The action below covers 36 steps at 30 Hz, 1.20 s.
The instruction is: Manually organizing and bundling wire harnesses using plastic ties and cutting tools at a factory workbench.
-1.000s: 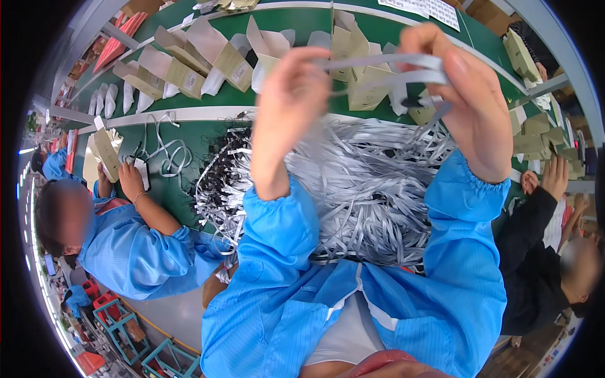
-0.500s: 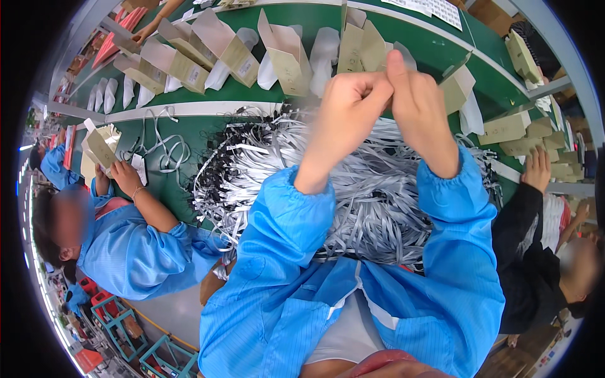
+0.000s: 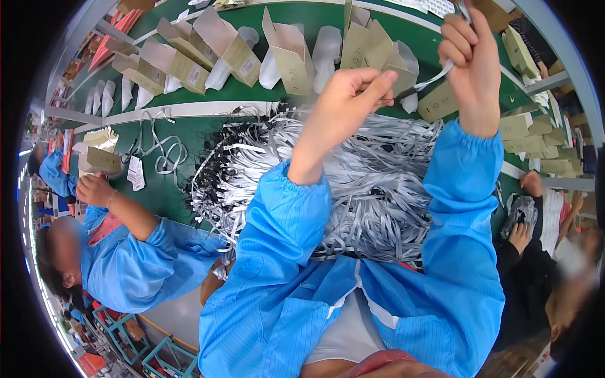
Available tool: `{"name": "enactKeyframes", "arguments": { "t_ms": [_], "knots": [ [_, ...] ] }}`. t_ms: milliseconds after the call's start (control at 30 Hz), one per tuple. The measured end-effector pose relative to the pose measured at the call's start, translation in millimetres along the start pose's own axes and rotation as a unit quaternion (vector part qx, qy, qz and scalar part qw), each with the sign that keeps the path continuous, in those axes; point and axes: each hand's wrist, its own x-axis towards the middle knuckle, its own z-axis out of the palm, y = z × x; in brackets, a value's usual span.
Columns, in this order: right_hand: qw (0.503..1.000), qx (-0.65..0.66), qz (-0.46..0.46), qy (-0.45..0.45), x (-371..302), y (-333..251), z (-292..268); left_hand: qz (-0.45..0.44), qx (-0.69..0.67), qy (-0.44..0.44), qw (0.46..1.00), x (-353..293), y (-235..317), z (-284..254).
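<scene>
Since the earlier frame, my right grip (image 3: pixel 469 63) is moving up and away from my left grip (image 3: pixel 343 104). The right is curling closed around a flat silver-grey fabric strap (image 3: pixel 436 78); the left is pinching shut at its thin black cord end. The strap is running between both, above a tangled heap of silver-grey straps (image 3: pixel 378 183) lying on the green desk (image 3: pixel 165 205). Open beige cardboard boxes (image 3: pixel 293 72) are standing beyond.

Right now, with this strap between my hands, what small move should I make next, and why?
I'd probably ease your right hand a little farther from your left hand: the grey strap leaves the right hand in a curve, and its dark end runs to the left hand, so gentle drawing might straighten it.
</scene>
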Motion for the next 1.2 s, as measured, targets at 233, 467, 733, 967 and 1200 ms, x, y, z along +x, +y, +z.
{"name": "enactKeyframes", "arguments": {
  "t_ms": [233, 467, 733, 967, 1200],
  "knots": [
    [0.965, 0.246, -0.087, 0.003, 33, -18, -2, 0.012, 0.16, 0.019, 0.987, -9, -1, 0],
    [0.844, -0.32, -0.297, 0.312, 59, 26, 26, 0.151, 0.301, -0.205, 0.919, -14, -76, -22],
    [0.822, -0.501, -0.178, 0.205, 12, 50, -41, -0.043, 0.327, -0.421, 0.845, -1, -66, -7],
    [0.57, -0.818, -0.064, 0.057, -28, 44, -52, -0.071, 0.293, -0.373, 0.877, -1, -51, -7],
    [0.588, -0.794, -0.141, 0.055, -47, 16, -19, 0.085, 0.201, -0.26, 0.941, -14, 1, 1]
  ]
}}
